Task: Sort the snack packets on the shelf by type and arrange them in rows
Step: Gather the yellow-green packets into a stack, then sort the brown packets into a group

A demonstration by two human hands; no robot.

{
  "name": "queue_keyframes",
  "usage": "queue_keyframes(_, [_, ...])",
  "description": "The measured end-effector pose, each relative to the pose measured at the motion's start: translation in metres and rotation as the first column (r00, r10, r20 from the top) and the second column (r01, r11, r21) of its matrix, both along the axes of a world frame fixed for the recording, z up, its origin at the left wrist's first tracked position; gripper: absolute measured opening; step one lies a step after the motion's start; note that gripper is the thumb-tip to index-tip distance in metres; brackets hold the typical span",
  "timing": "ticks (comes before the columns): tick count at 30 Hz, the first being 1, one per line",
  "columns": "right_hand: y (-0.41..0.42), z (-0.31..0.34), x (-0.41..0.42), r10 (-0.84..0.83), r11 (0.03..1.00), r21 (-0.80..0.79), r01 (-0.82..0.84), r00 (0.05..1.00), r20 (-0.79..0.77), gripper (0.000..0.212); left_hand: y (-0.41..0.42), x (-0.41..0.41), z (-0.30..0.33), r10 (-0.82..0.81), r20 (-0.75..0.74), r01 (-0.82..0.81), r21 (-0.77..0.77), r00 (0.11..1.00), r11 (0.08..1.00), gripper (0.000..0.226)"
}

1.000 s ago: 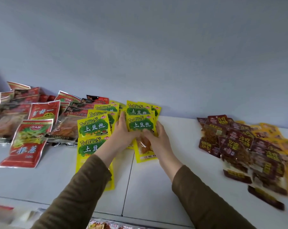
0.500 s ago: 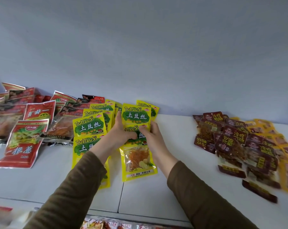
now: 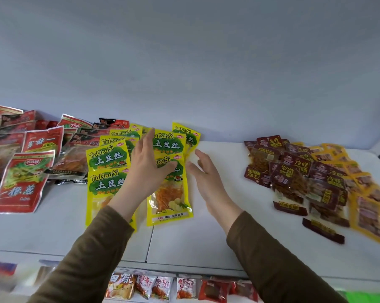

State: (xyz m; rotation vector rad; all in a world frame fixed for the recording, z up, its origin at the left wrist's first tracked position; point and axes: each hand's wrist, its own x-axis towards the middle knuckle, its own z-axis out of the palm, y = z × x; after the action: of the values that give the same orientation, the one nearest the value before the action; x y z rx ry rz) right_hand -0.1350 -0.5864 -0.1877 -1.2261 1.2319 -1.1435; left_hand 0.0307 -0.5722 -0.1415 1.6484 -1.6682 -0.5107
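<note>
Your left hand (image 3: 151, 169) presses flat, fingers spread, on the near yellow packet (image 3: 170, 193); your right hand (image 3: 203, 171) hovers open beside it, holding nothing. Lifting carelessly could drag the overlapped packets behind (image 3: 185, 133) askew on the shelf (image 3: 206, 241), I'd judge.

Yellow packets (image 3: 169, 186): glossy plastic film, smooth, catching light; clear window low on the front one. Red packets (image 3: 21, 184) at far left: shiny plastic with crinkled, silvery foil-like edges. Dark maroon packets (image 3: 294, 171) at right: glossy film, part transparent. Shelf (image 3: 195, 241): smooth white surface, matt to faintly satin, probably painted metal or laminate; cannot tell which. Back wall (image 3: 206, 73): flat matt finish. Sleeves (image 3: 278, 265): olive-brown cloth, soft, matt weave.
</note>
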Motion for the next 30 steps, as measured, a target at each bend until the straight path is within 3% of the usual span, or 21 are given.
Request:
queue_keyframes(5, [0.021,0.012,-0.045,-0.100,0.977,-0.212,0.031,0.940,-0.327,0.052,0.014,-0.040,0.000,-0.097,0.095,0.102,-0.052,0.991,0.993,0.081])
queue_keyframes(8, [0.031,0.021,-0.081,-0.173,0.946,-0.325,0.006,0.856,-0.488,0.045,0.019,-0.070,-0.005,-0.178,0.125,0.182,-0.023,0.976,0.983,0.077])
queue_keyframes(13, [0.044,0.029,-0.147,-0.225,0.921,-0.379,-0.085,0.679,-0.699,0.039,0.025,-0.131,-0.014,-0.275,0.175,0.273,0.035,0.945,0.961,0.071])
queue_keyframes(20, [0.065,0.023,-0.249,-0.231,0.920,-0.354,-0.169,0.497,-0.836,0.041,0.041,-0.233,-0.019,-0.314,0.240,0.309,0.060,0.918,0.949,0.070])
queue_keyframes(30, [0.084,0.011,-0.353,-0.218,0.915,-0.339,-0.221,0.435,-0.874,0.041,0.062,-0.328,-0.027,-0.276,0.314,0.260,0.094,0.908,0.961,0.068])
